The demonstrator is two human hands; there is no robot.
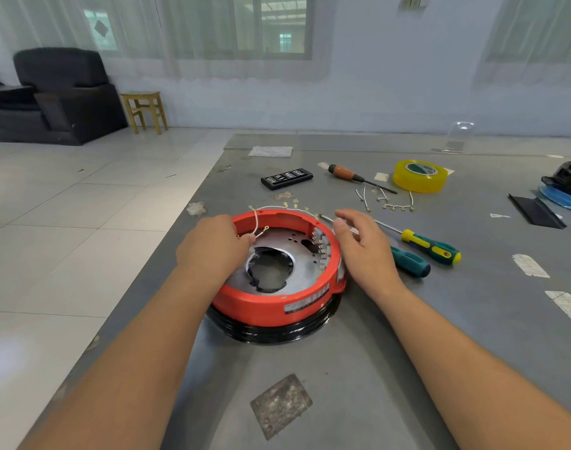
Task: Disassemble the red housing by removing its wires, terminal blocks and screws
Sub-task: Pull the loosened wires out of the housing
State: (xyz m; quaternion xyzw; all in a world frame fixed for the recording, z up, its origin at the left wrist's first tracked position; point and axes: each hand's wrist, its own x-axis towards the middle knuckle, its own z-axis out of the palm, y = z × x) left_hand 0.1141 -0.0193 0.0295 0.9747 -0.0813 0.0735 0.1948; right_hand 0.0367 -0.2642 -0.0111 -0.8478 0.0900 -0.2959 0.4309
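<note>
The round red housing (271, 303) sits on a black ring in the middle of the grey table (359, 368). Inside lies a metal plate with a central hole. My left hand (212, 248) reaches over the left rim and pinches a white wire (256, 220) with yellow ring terminals; the wire loops along the far rim. Grey terminal blocks (321, 245) line the inner right wall. My right hand (362, 245) hovers just outside the right rim, fingers relaxed, holding nothing.
Two green-handled screwdrivers (430, 246) lie right of the housing. Removed wires (386, 201), a wooden-handled screwdriver (346, 173), a bit case (286, 178) and a yellow tape roll (420, 176) lie farther back. The table's left edge runs diagonally; floor beyond.
</note>
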